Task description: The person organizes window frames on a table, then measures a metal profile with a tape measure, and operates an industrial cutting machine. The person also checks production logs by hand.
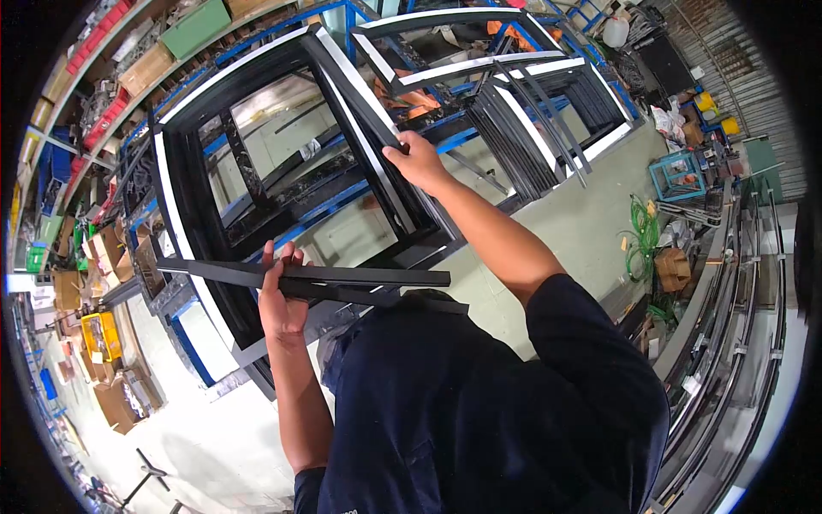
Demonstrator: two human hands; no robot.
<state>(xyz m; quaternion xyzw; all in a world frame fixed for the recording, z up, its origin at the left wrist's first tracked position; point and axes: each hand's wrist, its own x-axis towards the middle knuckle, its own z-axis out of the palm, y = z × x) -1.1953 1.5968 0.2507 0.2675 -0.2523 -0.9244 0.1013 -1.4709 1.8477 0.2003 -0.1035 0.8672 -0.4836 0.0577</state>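
Observation:
My left hand (282, 300) is closed around a couple of long black profile strips (368, 277), which cross each other at a shallow angle in front of my chest. Their left ends reach over the lower left part of a large black rectangular frame (190, 223) with white outer edges. On that frame's right side, my right hand (419, 163) has its fingers wrapped round a dark strip (355, 90) running along the side bar. Under the frame shows a blue-edged support (342, 199).
Several similar black-and-white frames (612, 137) stand stacked at the back right, with loose dark strips (548, 120) leaning across them. Shelves with boxes and a green bin (195, 27) line the left. Long metal profiles (728, 360) lie on the right, near green cord (638, 236).

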